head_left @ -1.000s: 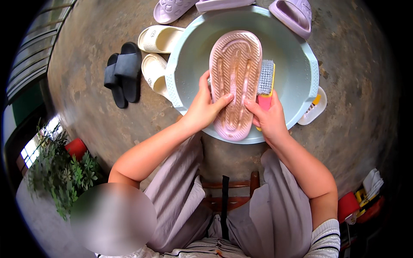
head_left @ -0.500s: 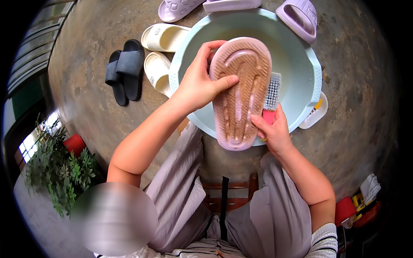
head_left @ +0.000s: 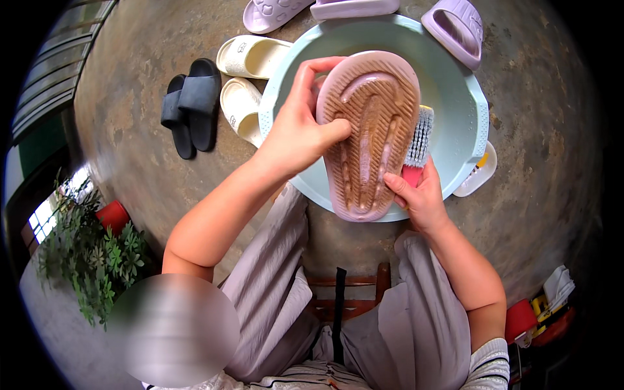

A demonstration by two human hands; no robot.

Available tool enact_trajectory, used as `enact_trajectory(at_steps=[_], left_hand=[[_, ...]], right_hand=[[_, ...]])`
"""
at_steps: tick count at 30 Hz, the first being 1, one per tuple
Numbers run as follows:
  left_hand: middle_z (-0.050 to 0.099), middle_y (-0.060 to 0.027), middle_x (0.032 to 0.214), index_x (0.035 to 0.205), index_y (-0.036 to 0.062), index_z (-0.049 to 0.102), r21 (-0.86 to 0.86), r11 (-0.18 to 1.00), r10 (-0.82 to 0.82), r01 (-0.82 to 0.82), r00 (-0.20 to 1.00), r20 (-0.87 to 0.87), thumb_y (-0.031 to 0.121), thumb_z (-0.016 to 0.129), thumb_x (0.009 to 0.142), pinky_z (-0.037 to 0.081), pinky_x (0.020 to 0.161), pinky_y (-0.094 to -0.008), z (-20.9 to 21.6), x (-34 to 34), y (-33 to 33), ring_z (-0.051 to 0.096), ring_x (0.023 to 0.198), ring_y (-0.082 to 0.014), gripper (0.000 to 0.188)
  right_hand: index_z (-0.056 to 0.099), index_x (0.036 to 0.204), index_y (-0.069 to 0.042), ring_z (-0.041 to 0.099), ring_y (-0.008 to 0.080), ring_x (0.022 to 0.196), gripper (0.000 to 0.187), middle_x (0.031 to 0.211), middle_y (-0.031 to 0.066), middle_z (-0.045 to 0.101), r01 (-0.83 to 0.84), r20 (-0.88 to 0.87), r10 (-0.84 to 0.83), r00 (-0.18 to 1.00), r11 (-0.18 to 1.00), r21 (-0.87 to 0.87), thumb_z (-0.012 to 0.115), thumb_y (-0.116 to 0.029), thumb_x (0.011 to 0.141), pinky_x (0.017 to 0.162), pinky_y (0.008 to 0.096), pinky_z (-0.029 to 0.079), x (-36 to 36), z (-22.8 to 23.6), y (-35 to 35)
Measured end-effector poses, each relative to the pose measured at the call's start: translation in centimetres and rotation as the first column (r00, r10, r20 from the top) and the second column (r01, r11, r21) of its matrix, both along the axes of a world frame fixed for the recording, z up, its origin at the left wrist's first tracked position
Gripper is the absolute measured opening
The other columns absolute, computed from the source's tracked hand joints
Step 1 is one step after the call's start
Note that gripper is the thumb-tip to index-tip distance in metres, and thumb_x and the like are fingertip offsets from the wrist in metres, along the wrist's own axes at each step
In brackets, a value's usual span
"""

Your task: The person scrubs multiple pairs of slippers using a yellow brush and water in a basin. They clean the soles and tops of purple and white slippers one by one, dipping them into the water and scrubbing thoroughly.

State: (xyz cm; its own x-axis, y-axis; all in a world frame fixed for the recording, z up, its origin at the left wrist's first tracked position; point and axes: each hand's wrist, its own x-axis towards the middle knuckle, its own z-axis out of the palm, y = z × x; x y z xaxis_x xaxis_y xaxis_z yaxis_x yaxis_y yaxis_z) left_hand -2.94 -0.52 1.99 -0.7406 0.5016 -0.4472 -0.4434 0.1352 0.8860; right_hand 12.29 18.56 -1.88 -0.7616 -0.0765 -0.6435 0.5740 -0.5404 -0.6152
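Note:
A pink slipper (head_left: 372, 149) is held over the pale blue basin (head_left: 473, 117), its ridged sole facing up and brown with dirt. My left hand (head_left: 305, 127) grips it by the left edge, thumb pressed on the sole and fingers curled behind. In my right hand (head_left: 419, 195) is a scrubbing brush (head_left: 420, 138) with a pink handle and pale bristles. The bristles point up, close to the slipper's right edge and partly hidden by it. My right thumb rests against the sole's lower right side. Cloudy liquid seems to lie in the basin.
Cream slippers (head_left: 242, 107) and dark slides (head_left: 198, 97) lie left of the basin. Lilac slippers (head_left: 455, 29) sit around its far rim. A white oval object (head_left: 480, 175) lies at its right. A leafy plant (head_left: 91, 260) stands lower left, a red container (head_left: 520, 318) lower right.
The slipper has tilted a little and moved slightly up and right, along with the brush. Both hands keep their holds; my left thumb has drawn back slightly toward the sole's edge.

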Motion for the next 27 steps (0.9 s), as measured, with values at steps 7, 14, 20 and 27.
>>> enact_trajectory(at_steps=[7, 14, 20, 27], left_hand=[[0.067, -0.0019, 0.109, 0.125, 0.0005, 0.063, -0.323, 0.943, -0.126, 0.085, 0.986, -0.108, 0.022, 0.086, 0.081, 0.052, 0.086, -0.0248, 1.2, -2.8, -2.8, 0.062, 0.097, -0.0089, 0.054], [0.066, -0.0023, 0.095, 0.142, 0.0120, 0.054, -0.565, 0.794, -0.392, 0.223, 0.898, -0.197, 0.019, 0.081, 0.086, 0.051, 0.064, -0.0228, 1.0, -1.1, -3.0, 0.058, 0.068, -0.0068, 0.062], [0.069, -0.0071, 0.112, 0.144, 0.0066, 0.053, -0.519, 0.837, -0.191, 0.173, 0.981, 0.018, 0.013, 0.066, 0.097, 0.055, 0.062, -0.0238, -0.4, 0.9, -4.1, 0.063, 0.074, -0.0063, 0.049], [0.067, -0.0081, 0.111, 0.145, 0.0012, 0.045, -0.403, 0.911, -0.044, 0.085, 0.993, 0.110, 0.014, 0.065, 0.099, 0.060, 0.069, -0.0265, -0.9, 1.6, -5.3, 0.068, 0.091, -0.0124, 0.051]], right_hand=[[0.051, 0.137, -0.001, 0.058, 0.0167, 0.116, 0.064, 0.124, 0.0083, 0.063, -0.318, -0.143, 0.380, 0.914, 0.888, 0.331, 0.081, -0.012, 0.082, 0.102, 0.0339, 0.045, -5.6, -1.5, 4.1], [0.049, 0.146, -0.015, 0.065, 0.0330, 0.106, 0.069, 0.119, 0.0208, 0.064, -0.290, -0.117, 0.536, 0.836, 0.614, 0.734, 0.061, -0.004, 0.079, 0.095, 0.0371, 0.050, -9.1, -4.9, 4.0], [0.051, 0.146, -0.026, 0.067, 0.0383, 0.090, 0.051, 0.100, 0.0197, 0.062, -0.203, 0.086, 0.500, 0.862, 0.186, 0.961, 0.053, -0.025, 0.095, 0.081, 0.0449, 0.054, -9.6, -7.0, 2.4], [0.053, 0.145, -0.032, 0.065, 0.0373, 0.077, 0.041, 0.093, 0.0198, 0.061, -0.376, 0.394, 0.482, 0.782, -0.139, 0.916, 0.050, -0.029, 0.104, 0.071, 0.0451, 0.053, -8.0, -10.9, 4.2]])
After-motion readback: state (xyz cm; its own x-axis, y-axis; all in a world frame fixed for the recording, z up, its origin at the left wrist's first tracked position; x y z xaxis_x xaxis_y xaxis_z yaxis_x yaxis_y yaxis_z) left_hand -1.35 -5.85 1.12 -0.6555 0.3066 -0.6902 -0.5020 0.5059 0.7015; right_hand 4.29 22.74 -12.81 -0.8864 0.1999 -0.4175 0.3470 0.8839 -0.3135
